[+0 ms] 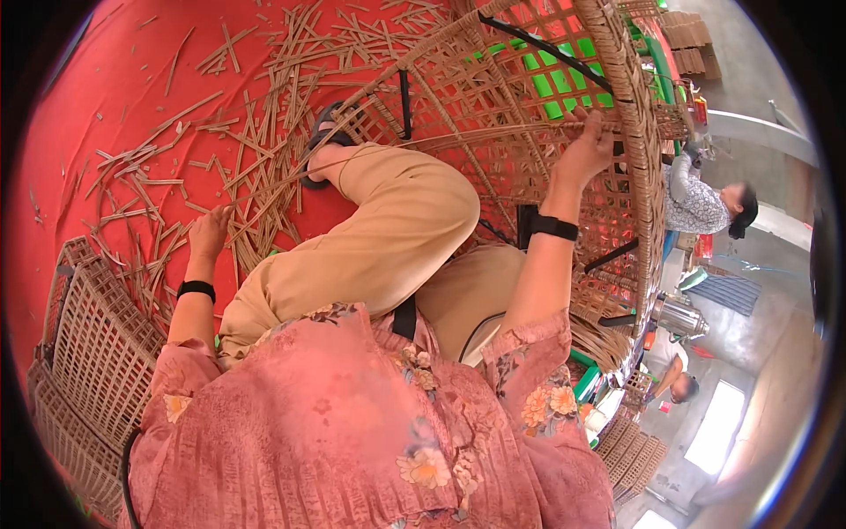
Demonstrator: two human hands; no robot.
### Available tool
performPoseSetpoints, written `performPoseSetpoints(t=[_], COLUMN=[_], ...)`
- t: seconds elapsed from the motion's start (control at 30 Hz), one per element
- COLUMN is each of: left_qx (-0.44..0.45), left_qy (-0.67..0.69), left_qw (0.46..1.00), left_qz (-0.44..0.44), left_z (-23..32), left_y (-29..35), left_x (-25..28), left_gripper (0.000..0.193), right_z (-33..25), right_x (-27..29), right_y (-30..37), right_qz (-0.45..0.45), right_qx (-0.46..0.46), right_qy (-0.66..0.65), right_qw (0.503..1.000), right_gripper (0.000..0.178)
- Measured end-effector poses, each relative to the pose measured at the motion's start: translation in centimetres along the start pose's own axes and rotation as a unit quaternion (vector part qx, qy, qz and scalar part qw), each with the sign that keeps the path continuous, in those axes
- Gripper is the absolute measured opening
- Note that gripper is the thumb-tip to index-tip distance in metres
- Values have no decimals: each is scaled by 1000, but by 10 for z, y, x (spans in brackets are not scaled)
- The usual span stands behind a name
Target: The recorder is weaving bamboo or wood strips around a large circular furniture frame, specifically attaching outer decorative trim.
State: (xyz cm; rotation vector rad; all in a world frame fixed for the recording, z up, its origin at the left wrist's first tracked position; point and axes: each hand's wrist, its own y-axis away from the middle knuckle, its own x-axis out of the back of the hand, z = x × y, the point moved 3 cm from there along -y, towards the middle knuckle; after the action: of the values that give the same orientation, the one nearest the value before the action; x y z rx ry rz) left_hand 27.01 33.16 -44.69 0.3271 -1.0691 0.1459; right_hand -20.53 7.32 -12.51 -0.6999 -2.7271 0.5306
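Note:
A long, thin brown weaving strip (423, 141) stretches across above my raised knee. Its left end is pinched in the closed fingers of my left hand (210, 233), out over the red floor sheet. The fingers of my right hand (584, 148) curl loosely around the strip's other end, close to the thick wrapped rim of a large wicker frame (636, 106). This woven openwork piece stands at my right, braced by black rods. Through its gaps something bright green shows behind it. Both wrists wear black bands.
Many loose brown strip offcuts (273, 115) litter the red sheet (106, 79). At my left stands another woven panel (97, 353). Beyond the frame are two people (701, 198), a metal flask (679, 316) and stacked woven pieces (632, 458).

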Motion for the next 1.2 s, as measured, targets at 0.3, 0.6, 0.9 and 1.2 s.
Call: performPoseSetpoints(t=[0.3, 0.6, 0.9, 1.2], left_qx=[29, 0, 26, -34], left_qy=[-9, 2, -3, 0], left_qw=[999, 1000, 998, 999], left_qz=[-21, 20, -55, 23], left_z=[1, 3, 20, 15], left_y=[-5, -12, -26, -28], left_x=[17, 28, 36, 27], left_gripper=[42, 41, 47, 43], right_z=[23, 29, 51, 60], right_x=[1, -2, 8, 0], right_y=[12, 27, 10, 17], right_qz=[-94, 31, -46, -33], right_qx=[-15, 54, 27, 60], right_qy=[-21, 426, 196, 199], right_qw=[995, 902, 979, 978], right_gripper=[25, 35, 26, 17])
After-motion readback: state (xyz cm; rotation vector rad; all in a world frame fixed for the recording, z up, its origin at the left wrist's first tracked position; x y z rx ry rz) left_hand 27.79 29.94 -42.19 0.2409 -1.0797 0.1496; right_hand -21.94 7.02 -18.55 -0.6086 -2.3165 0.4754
